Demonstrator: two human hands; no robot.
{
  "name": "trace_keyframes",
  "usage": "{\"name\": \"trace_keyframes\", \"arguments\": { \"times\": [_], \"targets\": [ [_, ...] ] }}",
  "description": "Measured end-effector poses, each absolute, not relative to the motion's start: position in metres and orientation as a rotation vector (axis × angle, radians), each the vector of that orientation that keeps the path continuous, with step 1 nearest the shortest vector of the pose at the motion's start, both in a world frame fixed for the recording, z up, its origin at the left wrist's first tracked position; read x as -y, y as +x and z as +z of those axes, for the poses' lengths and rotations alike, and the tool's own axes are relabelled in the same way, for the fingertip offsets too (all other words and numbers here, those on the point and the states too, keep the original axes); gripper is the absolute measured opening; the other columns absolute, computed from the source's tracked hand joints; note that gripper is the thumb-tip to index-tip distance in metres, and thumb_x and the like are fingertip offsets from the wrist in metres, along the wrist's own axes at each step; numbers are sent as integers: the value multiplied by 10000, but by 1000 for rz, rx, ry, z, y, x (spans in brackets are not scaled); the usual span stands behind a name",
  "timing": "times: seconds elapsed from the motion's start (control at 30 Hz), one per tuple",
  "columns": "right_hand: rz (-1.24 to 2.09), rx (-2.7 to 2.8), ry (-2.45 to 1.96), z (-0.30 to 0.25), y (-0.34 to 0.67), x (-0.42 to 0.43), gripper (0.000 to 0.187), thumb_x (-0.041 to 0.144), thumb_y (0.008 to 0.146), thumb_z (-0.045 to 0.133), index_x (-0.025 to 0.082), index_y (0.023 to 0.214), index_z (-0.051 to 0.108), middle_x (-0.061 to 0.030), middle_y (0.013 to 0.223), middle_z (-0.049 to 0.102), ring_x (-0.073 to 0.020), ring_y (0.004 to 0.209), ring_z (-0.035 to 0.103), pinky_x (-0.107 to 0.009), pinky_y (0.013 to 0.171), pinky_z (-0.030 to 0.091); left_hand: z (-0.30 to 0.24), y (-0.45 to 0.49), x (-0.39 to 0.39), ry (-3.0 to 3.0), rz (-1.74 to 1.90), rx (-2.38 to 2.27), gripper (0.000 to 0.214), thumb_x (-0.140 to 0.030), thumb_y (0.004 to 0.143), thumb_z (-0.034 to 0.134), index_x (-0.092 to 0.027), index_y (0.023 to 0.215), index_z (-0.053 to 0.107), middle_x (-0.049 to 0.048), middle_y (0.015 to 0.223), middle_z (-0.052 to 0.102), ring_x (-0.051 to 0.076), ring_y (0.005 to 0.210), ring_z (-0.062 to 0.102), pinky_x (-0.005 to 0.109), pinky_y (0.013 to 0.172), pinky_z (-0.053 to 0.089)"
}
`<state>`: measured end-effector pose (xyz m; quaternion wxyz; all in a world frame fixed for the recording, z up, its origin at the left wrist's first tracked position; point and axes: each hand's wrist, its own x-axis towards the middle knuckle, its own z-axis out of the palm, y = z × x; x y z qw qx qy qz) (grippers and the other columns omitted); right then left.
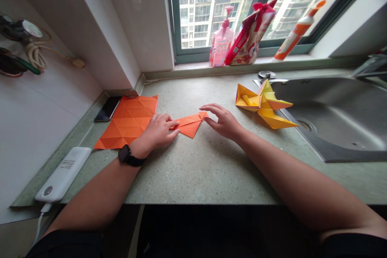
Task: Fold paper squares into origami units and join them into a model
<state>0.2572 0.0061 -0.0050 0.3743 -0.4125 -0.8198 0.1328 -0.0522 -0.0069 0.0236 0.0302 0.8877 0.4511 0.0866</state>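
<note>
A folded piece of orange origami paper point(190, 125) lies on the countertop in front of me, with a triangular flap pointing toward me. Its left end is between the thumb and fingers of my left hand point(159, 130), which wears a black watch. My right hand point(225, 121) hovers around the paper's right tip, thumb and forefinger apart; whether they touch the tip is hard to tell. Beside my left hand is a larger orange sheet point(128, 119), spread out and covered in a grid of creases. A yellow folded-paper model point(263, 102) with several points rests right of my right hand.
A dark phone point(108, 109) partly touches the creased sheet. Nearer me, a white power bank point(65, 173) has a cable plugged in. At right is a steel sink point(341, 105). A pink pump bottle point(221, 42), a red bag point(250, 34) and an orange-white bottle point(298, 34) line the windowsill.
</note>
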Motion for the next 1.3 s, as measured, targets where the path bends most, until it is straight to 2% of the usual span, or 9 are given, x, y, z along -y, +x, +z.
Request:
{"name": "trace_keyframes", "arguments": {
  "times": [0.1, 0.27, 0.4, 0.5, 0.63, 0.87, 1.07, 1.3],
  "targets": [
    [281, 2287, -926, -1, 244, 8, 270, 201, 1026, 664, 297, 1230, 812, -87, 1240, 796, -271, 1157, 744, -500, 1048, 608, 26, -48, 11, 2749, 221, -1414, 399, -580, 1030, 675, -245, 1198, 815, 93, 1036, 631, 307, 1048, 583, 513, 1079, 436],
    [244, 2500, -961, -5, 232, 21, 243, 240, 999, 753, 304, 1216, 842, -88, 1244, 801, -270, 1111, 730, -474, 999, 594, 29, -43, 19, 2747, 173, -1372, 491, -665, 958, 762, -240, 1203, 791, 86, 1052, 602, 319, 1069, 570, 560, 1134, 421],
    [213, 2523, -1054, -5, 237, 16, 202, 233, 1038, 709, 310, 1123, 876, -64, 1199, 831, -263, 1074, 739, -462, 980, 580, 28, -44, 20, 2710, 188, -1243, 426, -589, 953, 810, -225, 1172, 793, 77, 1070, 627, 292, 1061, 608, 601, 1238, 374],
    [201, 2497, -1107, -4, 242, 11, 216, 216, 1044, 690, 301, 1082, 885, -54, 1176, 850, -263, 1063, 754, -460, 980, 583, 27, -45, 21, 2680, 270, -1149, 345, -511, 954, 832, -222, 1138, 794, 88, 1168, 670, 292, 1136, 635, 608, 1300, 326],
    [178, 2468, -1147, -4, 245, 10, 240, 221, 1046, 673, 312, 1119, 883, -48, 1206, 856, -271, 1089, 772, -476, 999, 594, 28, -42, 25, 2641, 330, -1087, 264, -444, 970, 812, -228, 1121, 793, 104, 1295, 693, 320, 1247, 628, 555, 1220, 448],
    [135, 2442, -1221, -8, 247, 9, 296, 183, 1028, 647, 319, 1155, 878, -47, 1246, 852, -284, 1104, 783, -513, 1032, 609, 28, -37, 28, 2603, 393, -977, 211, -345, 1058, 653, -217, 1138, 801, 116, 1235, 720, 287, 1166, 665, 457, 1045, 557],
    [138, 2465, -1205, -5, 245, 12, 268, 204, 1034, 653, 284, 1167, 871, -81, 1257, 842, -295, 1136, 769, -508, 1038, 605, 26, -38, 27, 2581, 406, -992, 250, -329, 1086, 606, -223, 1170, 816, 109, 1227, 725, 276, 1160, 668, 445, 1041, 565],
    [277, 2550, -948, 1, 236, 20, 260, 218, 1068, 638, 299, 1204, 845, -61, 1230, 836, -245, 1086, 756, -455, 1005, 598, 21, -39, 24, 2570, 434, -1021, 265, -306, 1096, 610, -219, 1214, 830, 110, 1254, 735, 269, 1165, 684, 456, 1081, 569]
  ]
}}
